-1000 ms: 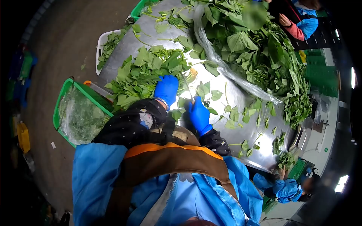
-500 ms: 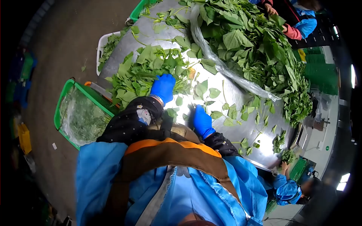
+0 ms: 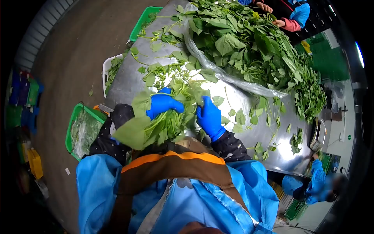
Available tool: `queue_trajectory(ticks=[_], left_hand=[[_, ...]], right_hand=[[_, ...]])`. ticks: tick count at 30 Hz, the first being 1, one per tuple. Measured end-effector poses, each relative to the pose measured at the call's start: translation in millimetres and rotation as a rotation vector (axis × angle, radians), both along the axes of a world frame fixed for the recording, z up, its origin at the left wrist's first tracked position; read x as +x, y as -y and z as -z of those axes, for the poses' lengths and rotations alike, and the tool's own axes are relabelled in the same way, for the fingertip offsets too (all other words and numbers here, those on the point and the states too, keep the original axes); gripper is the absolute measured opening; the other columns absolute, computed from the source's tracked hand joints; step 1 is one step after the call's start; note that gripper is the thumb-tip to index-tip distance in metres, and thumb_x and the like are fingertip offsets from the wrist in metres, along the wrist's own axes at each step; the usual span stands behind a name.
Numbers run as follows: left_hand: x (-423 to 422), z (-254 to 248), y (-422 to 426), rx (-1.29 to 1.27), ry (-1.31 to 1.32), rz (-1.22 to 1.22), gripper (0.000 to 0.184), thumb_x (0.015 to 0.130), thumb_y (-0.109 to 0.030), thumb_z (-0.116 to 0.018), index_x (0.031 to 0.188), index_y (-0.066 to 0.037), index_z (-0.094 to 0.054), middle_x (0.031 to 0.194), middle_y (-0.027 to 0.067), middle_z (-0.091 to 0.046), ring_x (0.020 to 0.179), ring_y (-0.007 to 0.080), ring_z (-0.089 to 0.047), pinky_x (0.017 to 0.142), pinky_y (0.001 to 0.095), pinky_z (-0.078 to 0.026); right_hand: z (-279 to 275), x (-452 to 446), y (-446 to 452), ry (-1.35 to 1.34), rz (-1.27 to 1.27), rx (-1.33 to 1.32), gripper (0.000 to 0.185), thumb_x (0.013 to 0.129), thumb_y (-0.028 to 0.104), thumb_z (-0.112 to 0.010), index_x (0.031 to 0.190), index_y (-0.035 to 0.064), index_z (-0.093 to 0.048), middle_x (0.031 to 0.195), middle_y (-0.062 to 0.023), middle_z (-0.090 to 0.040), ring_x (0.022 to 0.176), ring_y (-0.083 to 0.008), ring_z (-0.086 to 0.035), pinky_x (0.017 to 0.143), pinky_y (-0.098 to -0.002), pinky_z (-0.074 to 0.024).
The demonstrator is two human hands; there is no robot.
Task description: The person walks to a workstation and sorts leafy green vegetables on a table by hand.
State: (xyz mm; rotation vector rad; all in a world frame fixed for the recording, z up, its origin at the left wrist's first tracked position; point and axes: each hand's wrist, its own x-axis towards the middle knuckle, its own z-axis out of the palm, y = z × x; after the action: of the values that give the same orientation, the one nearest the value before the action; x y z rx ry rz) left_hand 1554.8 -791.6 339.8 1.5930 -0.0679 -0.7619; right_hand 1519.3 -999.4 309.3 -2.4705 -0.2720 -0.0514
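Observation:
My left hand (image 3: pixel 164 104), in a blue glove, is wrapped round a bunch of leafy green stems (image 3: pixel 171 124) lifted over the near side of the metal table. Broad leaves of the bunch hang towards my body, and its stems point away to the right. My right hand (image 3: pixel 210 120), also gloved in blue, is closed right beside the stems. Whatever its fingers may hold is hidden. Beyond both hands, more cut greens (image 3: pixel 167 72) lie on the table.
A large heap of leafy greens (image 3: pixel 241 50) on clear plastic (image 3: pixel 222 72) covers the table's far side. Loose sprigs lie on the metal table (image 3: pixel 237 101). A green crate (image 3: pixel 72 132) with plastic lining and a white crate (image 3: pixel 105 76) stand at left. Two people work nearby.
My left hand has picked up the bunch from the table and turned it towards my body. My right hand has moved slightly up, close to the stems.

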Motion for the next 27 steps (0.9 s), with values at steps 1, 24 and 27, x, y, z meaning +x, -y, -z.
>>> queue_trajectory(ticks=[1,24,27], left_hand=[[-3.9,-8.2,-4.3,-0.089,0.06,0.041,0.039,0.066,-0.017,-0.066,0.098,0.003,-0.057,0.088,0.0125,-0.061,0.083,0.0183,-0.056,0.071,0.0292,-0.046],[-20.1,39.3,15.9,-0.058,0.863,-0.314,0.06,0.068,-0.017,-0.065,0.121,-0.003,-0.042,0.12,0.0156,-0.046,0.108,0.0312,-0.045,0.092,0.0394,-0.036],[-38.2,60.3,-23.1,0.572,1.115,-0.002,0.057,0.066,-0.013,-0.061,0.121,-0.007,-0.044,0.118,0.0162,-0.048,0.104,0.0322,-0.047,0.089,0.0392,-0.037]], right_hand=[[36.9,-12.5,22.8,-0.022,-0.05,-0.053,0.026,0.078,0.01,-0.052,0.103,0.0057,-0.048,0.082,-0.0201,-0.058,0.069,-0.0374,-0.057,0.057,-0.0397,-0.0458],[-5.1,32.6,4.8,-0.549,0.185,1.154,0.05,0.084,0.027,-0.054,0.126,0.0039,-0.039,0.116,-0.0094,-0.052,0.104,-0.0186,-0.051,0.086,-0.0299,-0.0421],[8.9,63.3,21.7,-0.38,0.223,0.645,0.059,0.077,0.024,-0.064,0.127,0.0057,-0.039,0.114,-0.0135,-0.053,0.099,-0.0223,-0.054,0.083,-0.0319,-0.0434]])
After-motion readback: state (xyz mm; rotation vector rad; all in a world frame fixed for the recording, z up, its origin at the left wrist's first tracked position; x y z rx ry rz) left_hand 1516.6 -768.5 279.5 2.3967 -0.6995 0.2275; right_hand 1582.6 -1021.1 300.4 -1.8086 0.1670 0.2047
